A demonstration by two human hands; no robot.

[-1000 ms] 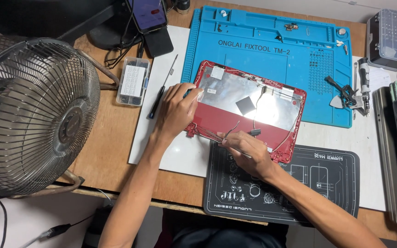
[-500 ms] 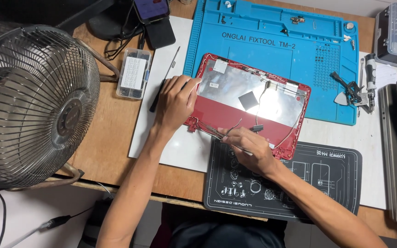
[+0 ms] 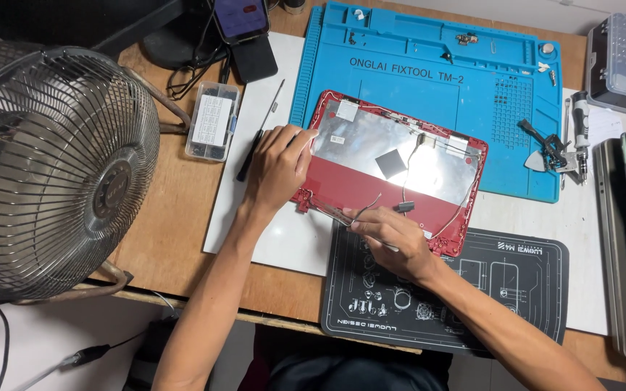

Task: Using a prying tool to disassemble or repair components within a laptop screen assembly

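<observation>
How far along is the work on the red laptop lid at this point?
Done: the red lid shell lies open side up on the blue mat with no screen panel in it, foil backing bare, and loose screws sit in the mat's trays. In hand: the left hand steadies the shell's left edge while the right hand works at the lower edge near the hinge. Left: thin cables remain routed inside the shell.

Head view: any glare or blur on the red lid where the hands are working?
Head view: a bright glare patch sits on the silver lining of the red laptop lid, washing out detail there; the left hand and right hand are sharp, evenly lit; the metal fan bulges slightly toward the frame edge.
</observation>
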